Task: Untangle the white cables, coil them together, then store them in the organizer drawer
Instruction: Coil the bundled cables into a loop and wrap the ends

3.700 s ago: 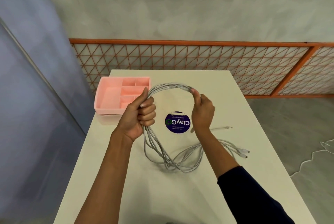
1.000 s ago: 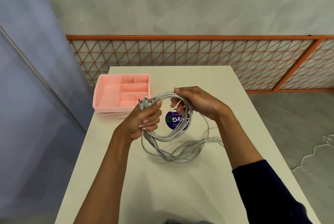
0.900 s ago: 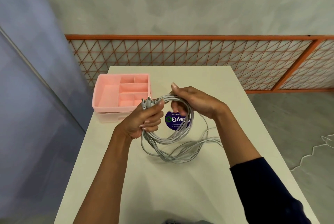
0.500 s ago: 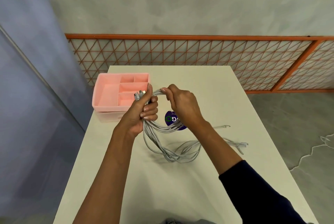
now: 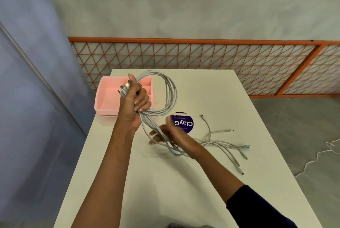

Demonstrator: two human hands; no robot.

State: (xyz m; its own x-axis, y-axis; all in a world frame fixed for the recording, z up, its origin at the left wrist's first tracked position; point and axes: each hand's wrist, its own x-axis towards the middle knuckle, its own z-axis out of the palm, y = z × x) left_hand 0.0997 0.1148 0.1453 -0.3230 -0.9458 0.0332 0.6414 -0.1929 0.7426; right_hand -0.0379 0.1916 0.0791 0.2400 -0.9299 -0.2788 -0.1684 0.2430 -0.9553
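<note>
Head view: left hand (image 5: 133,104) is fisted round the white cables (image 5: 172,91), thin smooth round cord, several strands bunched together. Metal-tipped plugs (image 5: 122,89) stick out of the fist past the thumb, pointing far-left. From the fist one oval loop arcs far and right, then comes back into the lower side of the fist. Loop's long axis runs roughly near-far, held up in front of the pink organizer drawer (image 5: 106,99). Below the fist the strands run near and right across the right hand (image 5: 171,135). That hand is motion-blurred, fingers pointing left among the strands, cannot tell if it grips them. Loose tails lie flat on the matte white table (image 5: 165,191), fanning right, tips splayed. Drawer is pink plastic, rectangular, with compartments, at the table's far-left. Round purple sticker (image 5: 185,123) lies just right of the strands, white text "ClayG" upside down, small print unreadable. Orange triangle-lattice fence (image 5: 202,56) stands past the far edge
</note>
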